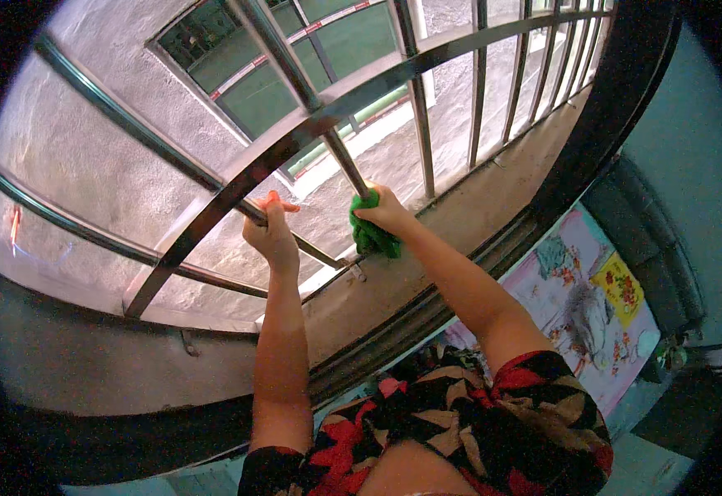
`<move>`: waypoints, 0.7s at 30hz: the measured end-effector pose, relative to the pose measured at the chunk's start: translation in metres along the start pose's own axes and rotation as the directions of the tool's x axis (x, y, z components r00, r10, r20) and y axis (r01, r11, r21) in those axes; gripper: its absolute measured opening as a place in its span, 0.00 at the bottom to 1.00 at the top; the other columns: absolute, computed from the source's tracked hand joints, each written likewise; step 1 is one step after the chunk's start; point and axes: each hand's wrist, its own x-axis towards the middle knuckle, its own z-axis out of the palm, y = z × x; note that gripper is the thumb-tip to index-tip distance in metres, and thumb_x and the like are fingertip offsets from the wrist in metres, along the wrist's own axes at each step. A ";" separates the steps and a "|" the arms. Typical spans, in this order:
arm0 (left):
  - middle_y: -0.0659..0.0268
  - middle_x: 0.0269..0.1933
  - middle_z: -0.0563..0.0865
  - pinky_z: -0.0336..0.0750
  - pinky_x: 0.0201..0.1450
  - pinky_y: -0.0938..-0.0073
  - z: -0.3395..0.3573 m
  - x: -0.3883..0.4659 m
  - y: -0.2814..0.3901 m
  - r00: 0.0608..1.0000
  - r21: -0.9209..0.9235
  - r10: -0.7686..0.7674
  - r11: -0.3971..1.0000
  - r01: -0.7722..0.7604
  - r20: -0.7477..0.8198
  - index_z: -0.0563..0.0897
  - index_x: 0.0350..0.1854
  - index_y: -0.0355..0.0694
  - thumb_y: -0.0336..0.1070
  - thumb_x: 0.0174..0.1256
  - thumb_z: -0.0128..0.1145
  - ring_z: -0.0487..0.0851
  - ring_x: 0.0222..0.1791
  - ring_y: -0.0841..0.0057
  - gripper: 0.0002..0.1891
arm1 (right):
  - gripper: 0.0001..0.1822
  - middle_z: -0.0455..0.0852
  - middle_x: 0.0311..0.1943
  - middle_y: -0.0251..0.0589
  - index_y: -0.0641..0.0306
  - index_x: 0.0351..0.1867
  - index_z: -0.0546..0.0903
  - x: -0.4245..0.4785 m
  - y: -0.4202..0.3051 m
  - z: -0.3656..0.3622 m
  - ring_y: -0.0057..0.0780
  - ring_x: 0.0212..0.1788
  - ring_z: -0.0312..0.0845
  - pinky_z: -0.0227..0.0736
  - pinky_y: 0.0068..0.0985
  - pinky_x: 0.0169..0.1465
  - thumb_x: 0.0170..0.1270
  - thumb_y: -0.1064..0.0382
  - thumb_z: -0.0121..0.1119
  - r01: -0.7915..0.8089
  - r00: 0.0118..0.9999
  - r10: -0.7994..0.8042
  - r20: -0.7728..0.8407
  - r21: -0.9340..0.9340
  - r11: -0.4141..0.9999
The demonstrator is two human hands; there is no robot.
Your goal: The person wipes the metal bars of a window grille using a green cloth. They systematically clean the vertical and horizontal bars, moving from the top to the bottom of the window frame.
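A metal window grille of round bars (423, 139) joined by a flat crossbar (392, 77) stands before me. My left hand (274, 232) is closed around one round bar just below the crossbar, with a finger or two sticking out to the right. To its right, my right hand (386, 211) grips a green cloth (373, 232) wrapped around the lower part of the neighbouring bar. Part of the cloth hangs down towards the window sill (460, 204).
Beyond the grille are a rough wall (212, 118) and another window (268, 80). A dark window frame and its tracks (485, 248) run below my forearms. Behind, at the right, are a table with a flowered cover (559, 310) and a dark sofa (646, 248).
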 end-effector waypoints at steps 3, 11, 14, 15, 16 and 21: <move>0.62 0.18 0.82 0.72 0.40 0.74 0.005 0.005 0.019 1.000 -0.016 0.004 1.000 -0.004 -0.024 0.76 0.25 0.36 0.36 0.64 0.52 0.77 0.22 0.80 0.11 | 0.10 0.71 0.23 0.27 0.62 0.28 0.72 -0.008 0.009 -0.017 0.17 0.28 0.66 0.68 0.25 0.34 0.49 0.70 0.64 -0.017 0.997 0.032 0.072 -0.198 0.980; 0.66 0.16 0.80 0.70 0.24 0.80 0.013 0.004 0.026 0.995 -0.083 -0.038 0.996 0.030 -0.092 0.77 0.18 0.36 0.34 0.63 0.55 0.76 0.16 0.82 0.14 | 0.14 0.75 0.31 0.34 0.64 0.38 0.72 -0.025 0.047 0.009 0.21 0.36 0.69 0.68 0.24 0.39 0.52 0.67 0.64 0.018 0.886 -0.223 -0.406 -0.452 0.892; 0.67 0.15 0.79 0.71 0.22 0.80 0.014 0.005 0.015 0.992 -0.109 -0.027 0.994 0.013 -0.126 0.76 0.16 0.36 0.36 0.62 0.55 0.77 0.16 0.82 0.16 | 0.16 0.75 0.34 0.41 0.65 0.41 0.69 -0.022 0.056 0.037 0.30 0.37 0.72 0.69 0.28 0.41 0.53 0.71 0.61 -0.021 0.739 -0.295 -0.605 -0.458 0.888; 0.67 0.15 0.79 0.71 0.21 0.80 0.015 0.003 0.012 0.994 -0.098 -0.041 0.995 0.031 -0.099 0.76 0.16 0.36 0.36 0.62 0.55 0.77 0.16 0.82 0.16 | 0.16 0.75 0.33 0.42 0.66 0.41 0.69 -0.023 0.058 0.042 0.33 0.37 0.74 0.70 0.29 0.42 0.51 0.72 0.61 -0.033 0.663 -0.324 -0.675 -0.458 0.888; 0.67 0.14 0.79 0.70 0.22 0.80 0.013 0.004 0.013 0.994 -0.052 -0.046 0.998 0.041 -0.100 0.76 0.16 0.37 0.36 0.62 0.55 0.77 0.15 0.82 0.15 | 0.17 0.76 0.36 0.44 0.68 0.44 0.70 -0.028 0.032 0.058 0.33 0.38 0.74 0.70 0.28 0.43 0.52 0.75 0.59 -0.076 0.648 -0.276 -0.710 -0.421 0.904; 0.67 0.14 0.78 0.70 0.22 0.80 0.011 0.005 0.022 0.995 0.025 -0.054 0.998 0.056 -0.083 0.74 0.17 0.39 0.35 0.61 0.56 0.77 0.15 0.81 0.14 | 0.19 0.80 0.33 0.39 0.66 0.52 0.71 -0.045 0.031 0.039 0.26 0.31 0.77 0.75 0.24 0.34 0.58 0.73 0.55 0.177 0.706 -0.088 -0.703 0.055 0.983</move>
